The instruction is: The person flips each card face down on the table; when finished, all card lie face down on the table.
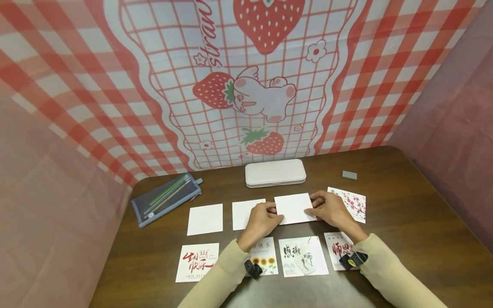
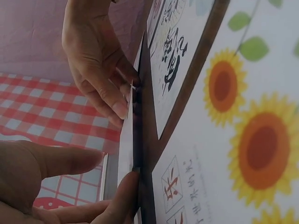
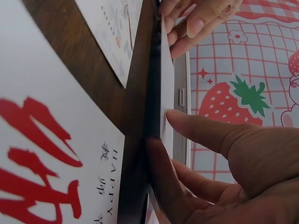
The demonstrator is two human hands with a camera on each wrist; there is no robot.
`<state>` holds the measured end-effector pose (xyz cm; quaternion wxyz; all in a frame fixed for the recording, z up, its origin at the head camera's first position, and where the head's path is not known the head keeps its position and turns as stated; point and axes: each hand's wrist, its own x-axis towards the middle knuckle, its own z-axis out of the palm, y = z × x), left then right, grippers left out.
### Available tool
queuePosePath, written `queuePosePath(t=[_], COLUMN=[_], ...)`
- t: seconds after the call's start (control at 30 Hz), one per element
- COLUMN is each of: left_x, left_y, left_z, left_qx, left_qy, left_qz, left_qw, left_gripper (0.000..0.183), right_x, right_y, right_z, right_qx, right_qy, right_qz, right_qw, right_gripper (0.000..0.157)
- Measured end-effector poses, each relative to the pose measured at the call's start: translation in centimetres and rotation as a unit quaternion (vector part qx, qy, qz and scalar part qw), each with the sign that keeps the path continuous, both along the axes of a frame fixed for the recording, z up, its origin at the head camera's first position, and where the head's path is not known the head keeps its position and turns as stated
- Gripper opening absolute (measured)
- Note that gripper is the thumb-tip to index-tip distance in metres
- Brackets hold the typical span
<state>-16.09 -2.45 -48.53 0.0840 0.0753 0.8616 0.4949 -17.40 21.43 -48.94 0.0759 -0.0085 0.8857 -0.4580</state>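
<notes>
Spanning between both hands [image 1: 263, 220] [image 1: 334, 208]: a white card [image 1: 295, 208].

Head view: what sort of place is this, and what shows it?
Probably a screened-off desk for craft or study: a brown wood-grain tabletop backed by a strawberry-print gingham cloth, with a zipped pencil pouch and printed greeting cards on it.

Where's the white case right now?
In the head view, slightly right of centre: the white case lies at the table's far edge, just beyond the blank card between the left hand and right hand.
</notes>
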Motion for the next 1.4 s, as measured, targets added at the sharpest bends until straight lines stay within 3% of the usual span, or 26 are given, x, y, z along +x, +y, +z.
queuePosePath(t=[0.4,0.87,1.17,1.4], left_x=[0.1,1.0,0.9,0.7], left_y=[0.6,1.4,4.8,8.3], left_z=[0.2,0.8,1.4,1.5], left_qx=[0.000,-0.045,-0.008,0.016], left_qy=[-0.001,0.042,0.028,0.032], left_qz=[-0.014,-0.024,-0.057,-0.064], left_qw=[0.9999,0.9978,0.9979,0.9973], left_gripper=[0.054,0.058,0.052,0.060], right_x=[0.6,2.3,3.2,4.3], right_y=[0.7,3.5,6.2,8.7], right_z=[0.6,1.0,1.2,0.8], right_qx=[0.003,0.050,0.075,0.088], right_qy=[-0.017,0.021,0.042,0.045], right_qz=[-0.015,-0.016,-0.036,-0.060], right_qw=[1.000,0.998,0.996,0.993], right_gripper=[0.049,0.052,0.055,0.054])
